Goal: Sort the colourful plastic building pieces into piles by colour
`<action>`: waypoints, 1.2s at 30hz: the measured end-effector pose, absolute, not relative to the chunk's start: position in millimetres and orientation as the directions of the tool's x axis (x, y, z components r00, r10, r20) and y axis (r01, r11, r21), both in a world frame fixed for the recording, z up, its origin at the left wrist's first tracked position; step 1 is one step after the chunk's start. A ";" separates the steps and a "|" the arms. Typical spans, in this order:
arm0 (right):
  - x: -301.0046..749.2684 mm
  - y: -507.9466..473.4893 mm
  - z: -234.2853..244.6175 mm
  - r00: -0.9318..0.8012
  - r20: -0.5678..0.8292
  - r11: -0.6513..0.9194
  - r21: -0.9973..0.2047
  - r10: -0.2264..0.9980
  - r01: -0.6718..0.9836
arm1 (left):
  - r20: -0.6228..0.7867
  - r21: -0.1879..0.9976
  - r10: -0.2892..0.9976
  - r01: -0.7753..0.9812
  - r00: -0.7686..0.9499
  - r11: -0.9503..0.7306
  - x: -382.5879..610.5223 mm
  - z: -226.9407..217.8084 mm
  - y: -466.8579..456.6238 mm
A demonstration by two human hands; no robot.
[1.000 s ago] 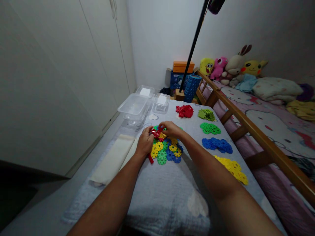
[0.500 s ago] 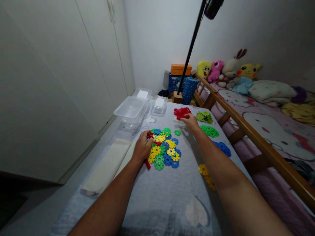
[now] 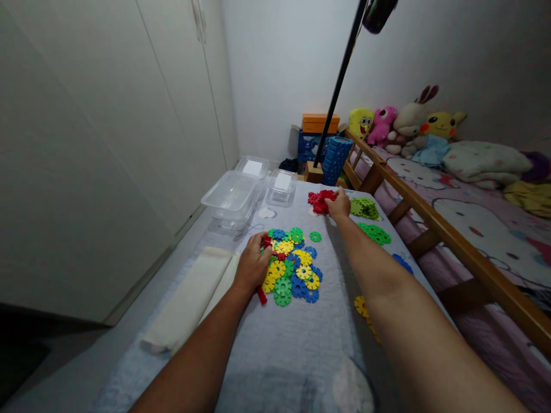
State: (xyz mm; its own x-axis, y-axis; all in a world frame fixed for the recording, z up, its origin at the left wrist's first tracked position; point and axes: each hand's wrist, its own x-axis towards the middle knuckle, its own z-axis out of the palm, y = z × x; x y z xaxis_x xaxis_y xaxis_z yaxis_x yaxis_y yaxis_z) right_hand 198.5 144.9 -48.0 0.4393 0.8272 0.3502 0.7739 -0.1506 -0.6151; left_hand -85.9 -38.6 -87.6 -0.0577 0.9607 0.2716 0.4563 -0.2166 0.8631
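Note:
A mixed pile of notched plastic discs (image 3: 297, 269), yellow, green and blue with a few red ones, lies in the middle of the cloth-covered table. My left hand (image 3: 253, 263) rests at the pile's left edge, its fingers curled around red notched discs (image 3: 267, 242). A red strip-like piece (image 3: 262, 295) shows below that hand. Farther off, my right hand (image 3: 341, 204) reaches into a heap of red notched discs (image 3: 321, 202). Its fingers are bent and closed at the heap's right side on red discs, their tips partly hidden. One green disc (image 3: 315, 236) lies apart from the mixed pile.
Light green (image 3: 364, 208), green (image 3: 374, 233), blue (image 3: 403, 264) and yellow disc groups (image 3: 361, 306) line the right side, the last partly behind my forearm. Clear plastic containers (image 3: 232, 192) stand far left. A folded cream cloth (image 3: 189, 298) lies left. A wooden bed rail (image 3: 430, 226) runs alongside.
My right hand has moved from the front of the red heap to its right side. My left hand stays at the mixed pile. The view has shifted slightly.

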 end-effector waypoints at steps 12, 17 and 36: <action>183.3 141.1 -50.3 0.299 0.338 -0.092 -0.512 0.892 0.854 | 0.266 0.866 0.963 0.451 -0.049 -0.217 -85.8 -89.0 -37.3; 178.2 137.3 -50.2 0.286 0.330 -0.045 -0.580 0.900 0.813 | 0.269 0.871 0.962 0.440 -0.054 -0.219 -86.0 -89.8 -37.2; 139.0 46.2 -21.3 -0.427 0.073 0.354 -0.693 0.901 0.628 | 0.213 0.907 0.962 0.400 -0.171 -0.130 -87.3 -83.5 -42.5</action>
State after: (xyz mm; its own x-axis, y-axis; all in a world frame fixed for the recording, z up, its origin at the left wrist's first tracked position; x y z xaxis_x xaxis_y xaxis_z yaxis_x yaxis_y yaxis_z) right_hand 139.0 46.2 -21.3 -0.4267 0.9015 0.0730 0.6283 0.3535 -0.6930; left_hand -87.3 -42.5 -83.5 -0.1709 0.9620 0.2130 0.4004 -0.1297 0.9071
